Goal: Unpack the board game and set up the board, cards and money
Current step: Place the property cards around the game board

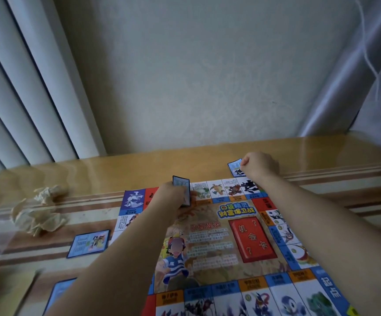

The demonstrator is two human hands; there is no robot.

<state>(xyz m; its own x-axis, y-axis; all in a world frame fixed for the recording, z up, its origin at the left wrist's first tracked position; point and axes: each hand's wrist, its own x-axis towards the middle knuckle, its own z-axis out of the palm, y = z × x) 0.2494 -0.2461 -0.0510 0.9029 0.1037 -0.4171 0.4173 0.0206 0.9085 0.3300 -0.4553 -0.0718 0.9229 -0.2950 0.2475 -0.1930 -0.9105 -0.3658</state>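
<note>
At the far left, behind the surface (185, 160), we see pale vertical blinds (25, 87). Before them a crumpled pale wad (38, 210) lies on the wood. Just right of it and nearer to us, a blue-edged card (88, 243) lies face up, just beside the board's left edge. A second blue card (59, 293) lies at the lower left, partly hidden by the left forearm.

Next we come to the left grip (173, 198), its fingers curled round a small stack of cards (181, 190), which stands nearly upright above the far left part of the board (219, 247). The board lies spread flat on the surface, with picture squares along its edges and a red panel (252, 239) with question marks right of its middle.

Further right, the right grip (256, 164) is clenched, and its thumb and forefinger pinch the right edge of a single card (236, 168). That card sits low at the surface, just past the board's far right corner. We cannot tell whether it lies fully flat. At the far right a pale curtain (367, 87) hangs down to the surface.
</note>
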